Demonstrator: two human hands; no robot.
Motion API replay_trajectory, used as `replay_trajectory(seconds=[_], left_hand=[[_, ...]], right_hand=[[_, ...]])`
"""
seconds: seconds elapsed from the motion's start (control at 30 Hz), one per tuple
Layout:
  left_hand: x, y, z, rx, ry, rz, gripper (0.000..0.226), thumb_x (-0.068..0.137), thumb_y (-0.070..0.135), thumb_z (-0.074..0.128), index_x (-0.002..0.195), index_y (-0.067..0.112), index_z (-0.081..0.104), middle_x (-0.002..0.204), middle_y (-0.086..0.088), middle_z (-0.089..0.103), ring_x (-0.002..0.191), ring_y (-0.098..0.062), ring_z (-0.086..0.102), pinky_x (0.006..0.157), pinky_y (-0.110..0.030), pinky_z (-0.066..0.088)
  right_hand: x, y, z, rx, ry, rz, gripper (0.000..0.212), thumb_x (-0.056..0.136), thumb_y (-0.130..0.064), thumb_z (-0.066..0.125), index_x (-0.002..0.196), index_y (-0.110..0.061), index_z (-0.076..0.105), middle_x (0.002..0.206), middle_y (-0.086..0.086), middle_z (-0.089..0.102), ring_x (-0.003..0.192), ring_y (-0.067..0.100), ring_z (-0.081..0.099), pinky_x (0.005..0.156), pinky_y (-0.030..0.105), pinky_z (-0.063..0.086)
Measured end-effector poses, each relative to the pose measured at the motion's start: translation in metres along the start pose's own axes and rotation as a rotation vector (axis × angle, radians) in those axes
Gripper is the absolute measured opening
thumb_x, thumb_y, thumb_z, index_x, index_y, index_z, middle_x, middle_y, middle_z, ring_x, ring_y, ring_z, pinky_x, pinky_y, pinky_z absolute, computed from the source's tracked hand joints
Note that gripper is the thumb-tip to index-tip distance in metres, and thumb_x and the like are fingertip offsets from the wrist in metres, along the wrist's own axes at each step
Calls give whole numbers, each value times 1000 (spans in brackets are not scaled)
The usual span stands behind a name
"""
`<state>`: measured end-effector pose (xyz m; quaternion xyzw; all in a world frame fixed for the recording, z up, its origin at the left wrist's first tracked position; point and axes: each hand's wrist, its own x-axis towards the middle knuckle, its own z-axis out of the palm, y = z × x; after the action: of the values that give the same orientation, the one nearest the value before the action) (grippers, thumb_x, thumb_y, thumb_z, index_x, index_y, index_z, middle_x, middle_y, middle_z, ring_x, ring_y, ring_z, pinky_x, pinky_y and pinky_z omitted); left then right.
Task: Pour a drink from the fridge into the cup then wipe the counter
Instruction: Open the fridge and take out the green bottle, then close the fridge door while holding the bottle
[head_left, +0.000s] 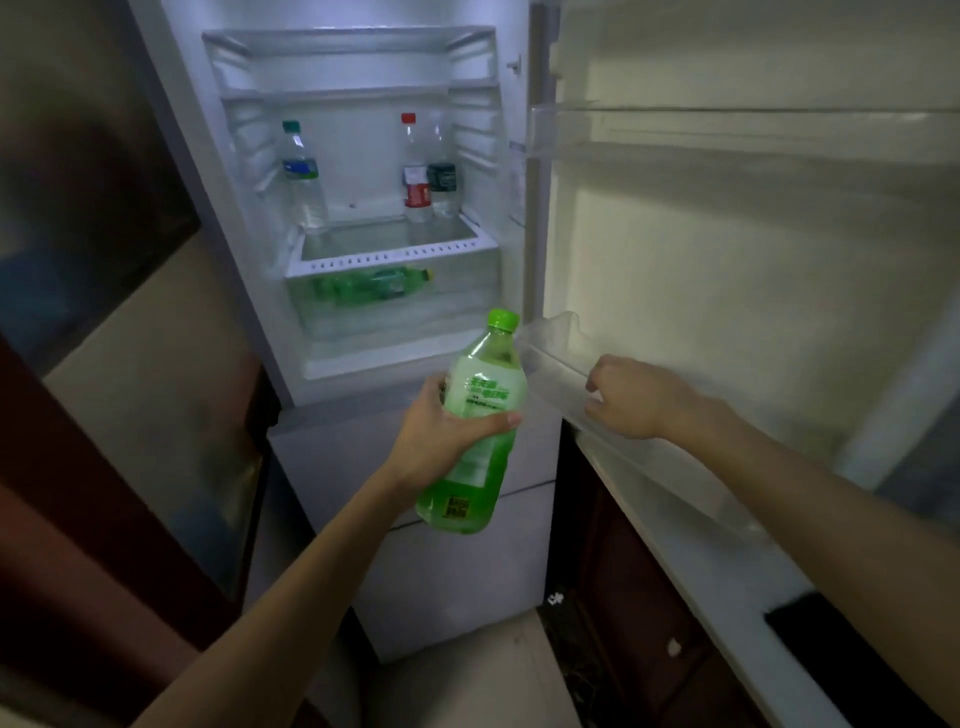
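Note:
My left hand (441, 431) is wrapped around a green drink bottle (480, 457) with a green cap and a pale label, held upright in front of the open fridge (363, 208). My right hand (631, 397) rests on the rim of the lowest shelf of the open fridge door (727, 249), its fingers curled over the edge. No cup or counter is in view.
Inside the fridge, a blue-labelled water bottle (304, 176), a red-capped bottle (415, 171) and a dark-labelled bottle (443, 179) stand on a glass shelf. Another green bottle (371, 286) lies in the drawer below. A dark wooden cabinet (78, 493) stands at left.

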<state>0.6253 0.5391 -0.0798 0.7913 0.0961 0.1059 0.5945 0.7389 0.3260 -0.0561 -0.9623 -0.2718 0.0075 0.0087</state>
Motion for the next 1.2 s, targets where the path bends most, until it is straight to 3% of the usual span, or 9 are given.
replay_trajectory(seconds=[0.13, 0.43, 0.63, 0.83, 0.9, 0.97, 1.03, 1.1, 1.2], left_hand=[[-30, -10, 10, -71, -93, 17, 21, 73, 16, 85, 88, 12, 70, 73, 2, 75, 64, -9, 72, 54, -19, 53], [-89, -37, 61, -161, -133, -56, 62, 63, 28, 91, 112, 5, 61, 94, -7, 76, 76, -18, 76, 61, -28, 58], [-120, -29, 90, -112, -104, -51, 81, 51, 43, 93, 116, 7, 60, 96, -4, 76, 78, -16, 76, 65, -33, 61], [-151, -18, 119, -87, -5, -82, 90, 45, 55, 91, 117, 12, 60, 99, -2, 75, 83, -16, 75, 75, -43, 62], [-161, -14, 128, -78, 20, -83, 93, 42, 58, 91, 118, 13, 60, 101, -2, 75, 85, -16, 75, 76, -43, 62], [-170, -10, 136, -69, 29, -86, 97, 40, 60, 91, 118, 11, 60, 101, -3, 75, 85, -17, 75, 77, -45, 62], [-179, -6, 142, -59, 45, -78, 93, 43, 58, 92, 116, 11, 60, 99, -4, 75, 84, -18, 75, 76, -44, 62], [-185, -2, 146, -50, 70, -77, 86, 47, 54, 91, 115, 11, 61, 98, -4, 75, 82, -17, 75, 74, -42, 62], [-192, 7, 151, -57, 100, -41, 62, 62, 37, 90, 110, 8, 63, 94, -5, 76, 78, -17, 75, 68, -34, 61]], right_hand=[[-49, 6, 19, 20, 92, 86, 46, 94, -31, 50, 130, -3, 51, 135, 14, 47, 119, 32, 50, 96, 43, 46], [-148, 33, 56, 64, 258, 192, 61, 90, -12, 50, 148, -11, 33, 143, 14, 43, 124, 32, 44, 102, 44, 38], [-170, 31, 64, 23, 268, 134, 69, 88, -14, 51, 150, -4, 22, 155, 14, 26, 138, 30, 29, 115, 35, 17], [-186, 26, 59, 55, 215, -47, 61, 89, -19, 52, 145, -3, 34, 160, 17, 14, 144, 29, 18, 117, 31, 11], [-193, 31, 52, 166, 204, -150, 54, 91, -17, 50, 143, -7, 40, 158, 12, 24, 144, 23, 23, 116, 28, 16], [-205, 39, 47, 283, 308, -243, 41, 90, -13, 50, 131, -10, 53, 143, 6, 47, 130, 21, 44, 108, 32, 35], [-222, 52, 43, 323, 569, -282, 28, 85, -6, 51, 111, -8, 63, 115, 6, 59, 104, 23, 57, 87, 37, 48], [-239, 70, 43, 379, 800, -217, 24, 80, 1, 52, 101, -6, 62, 102, 8, 55, 93, 23, 56, 77, 34, 47], [-249, 97, 42, 480, 948, -28, 29, 77, 0, 51, 105, -6, 55, 110, 12, 47, 101, 26, 51, 77, 38, 49]])
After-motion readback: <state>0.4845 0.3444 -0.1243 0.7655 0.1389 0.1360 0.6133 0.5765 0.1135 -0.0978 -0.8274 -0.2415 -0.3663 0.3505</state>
